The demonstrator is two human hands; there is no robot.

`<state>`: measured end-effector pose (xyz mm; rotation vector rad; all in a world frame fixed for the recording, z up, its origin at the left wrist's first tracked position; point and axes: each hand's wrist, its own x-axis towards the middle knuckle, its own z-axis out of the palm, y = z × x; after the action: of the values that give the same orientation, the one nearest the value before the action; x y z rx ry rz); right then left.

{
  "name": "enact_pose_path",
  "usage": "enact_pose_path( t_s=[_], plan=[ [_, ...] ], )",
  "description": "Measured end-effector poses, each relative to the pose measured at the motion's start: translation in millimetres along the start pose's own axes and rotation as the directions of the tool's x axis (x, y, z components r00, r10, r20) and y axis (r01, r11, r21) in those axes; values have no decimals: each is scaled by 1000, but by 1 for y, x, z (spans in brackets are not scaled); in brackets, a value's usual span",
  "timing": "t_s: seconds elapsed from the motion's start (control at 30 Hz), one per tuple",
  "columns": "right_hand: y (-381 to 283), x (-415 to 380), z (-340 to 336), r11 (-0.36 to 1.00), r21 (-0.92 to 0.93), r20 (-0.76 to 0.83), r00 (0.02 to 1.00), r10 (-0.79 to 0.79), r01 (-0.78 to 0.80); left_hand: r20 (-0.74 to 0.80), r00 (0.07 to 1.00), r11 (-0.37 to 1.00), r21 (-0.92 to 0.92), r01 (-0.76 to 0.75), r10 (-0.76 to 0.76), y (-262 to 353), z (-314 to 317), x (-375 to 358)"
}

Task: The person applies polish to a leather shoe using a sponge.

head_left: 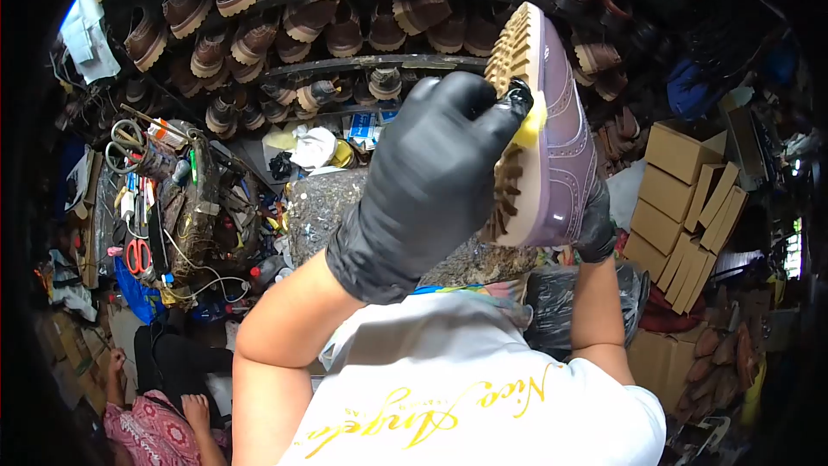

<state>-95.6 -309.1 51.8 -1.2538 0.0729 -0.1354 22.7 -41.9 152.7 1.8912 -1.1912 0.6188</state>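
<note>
My left hand (435,151), in a black glove, pinches a small yellow sponge (533,123) against the pale sole edge of a brogue shoe (562,155). Black wet-looking smears show on the gloved fingertips. The shoe is purplish, with punched-hole patterns, and is tipped so that one end points up and its tan lugged sole (516,39) faces left. My right hand (597,220), also gloved in black, grips the shoe from its far right side; most of its fingers are hidden behind the shoe.
Shelves of brown shoes (343,30) curve across the back. A cluttered worktop (323,207) lies beneath my hands. At left are scissors with red handles (138,255) and several tools; at right, stacked cardboard boxes (660,198). Another person (155,431) sits at lower left.
</note>
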Motion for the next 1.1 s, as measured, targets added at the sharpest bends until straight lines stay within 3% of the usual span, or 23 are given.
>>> enact_pose_path(
  t_s=[0.03, 0.07, 0.13, 0.17, 0.2, 0.27, 0.3, 0.4, 0.43, 0.47, 0.53, 0.57, 0.6, 0.63, 0.67, 0.73, 0.77, 0.8, 0.87, 0.93, 1.0, 1.07, 1.1],
  plan=[
    [-8, 0, 3, 991, -128, 18, 999, -41, 43, 9, 999, 999, -7, -50, 50, -5, 11, -1],
    [-15, 1, 5, 963, -254, 35, 996, -80, 86, 182, 975, 990, 40, -135, 126, 2, 6, -3],
    [-27, 2, 8, 852, -496, 70, 986, -151, 166, 397, 916, 999, 14, 48, -50, 19, -3, -31],
    [-30, 3, 8, 770, -606, 91, 979, -182, 199, 407, 897, 985, 68, 160, -174, 25, -17, -35],
    [-33, 3, 5, 773, -605, 73, 980, -187, 193, 409, 903, 969, 244, 34, -135, 23, -22, -39],
    [-35, 5, 1, 695, -674, 221, 966, -137, 253, 240, 968, 989, 147, 34, -69, 22, -28, -30],
    [-34, 10, -1, 569, -740, 312, 932, -182, 359, 85, 995, 998, -35, 54, -51, 24, -13, -42],
    [-37, 11, 18, 660, -676, 243, 945, -220, 328, 260, 908, 944, -100, -313, 329, -4, 10, -42],
    [-36, 10, 12, 615, -708, 248, 937, -246, 348, 134, 960, 950, -232, -209, 244, -24, 12, -41],
    [-37, 7, 5, 614, -708, 244, 936, -252, 350, 135, 973, 981, 4, -192, 190, -34, 6, -37],
    [-36, 3, -5, 602, -756, 219, 966, -137, 257, 32, 999, 985, 170, -42, 37, -24, -3, -36],
    [-36, 3, 2, 600, -755, 231, 964, -132, 263, 158, 974, 982, -121, -142, 160, -14, -3, -36],
    [-37, 3, 13, 936, -352, 30, 999, 37, -24, -86, 990, 919, -370, -140, 116, 1, 17, -44],
    [-39, 5, 18, 943, 187, -59, 955, 291, -276, -10, 984, 915, -365, -171, 180, -5, 21, -46],
    [-42, 10, 17, 944, 169, -47, 954, 296, -284, 66, 968, 910, -362, -202, 241, -12, 26, -42],
    [-47, 5, 14, 944, 134, -23, 952, 306, -300, -30, 985, 980, 113, -165, 169, -45, 23, -28],
    [-45, 8, 19, 944, 117, -8, 950, 311, -308, -185, 982, 998, -52, 23, -32, -46, 26, -22],
    [-43, 2, 23, 943, 101, 7, 948, 317, -316, -277, 946, 961, -262, 92, -166, -44, 31, -16],
    [-36, -5, 33, 939, 76, 22, 942, 335, -336, -304, 949, 930, -365, -32, -87, -12, 25, -1],
    [-34, 20, 43, 940, 60, 18, 941, 337, -337, 4, 1000, 897, -441, 9, -8, 7, 30, -17],
    [-38, -16, 32, 946, 52, 8, 948, 319, -319, 42, 998, 845, -530, 63, -48, -12, 46, -56],
    [-39, -19, 28, 955, 49, -2, 956, 294, -294, 331, 917, 831, -429, 355, -221, -40, 37, -87],
    [-40, -20, 26, 954, 47, -9, 955, 296, -295, 164, 932, 832, -421, 361, -322, -41, 35, -91]
  ],
)
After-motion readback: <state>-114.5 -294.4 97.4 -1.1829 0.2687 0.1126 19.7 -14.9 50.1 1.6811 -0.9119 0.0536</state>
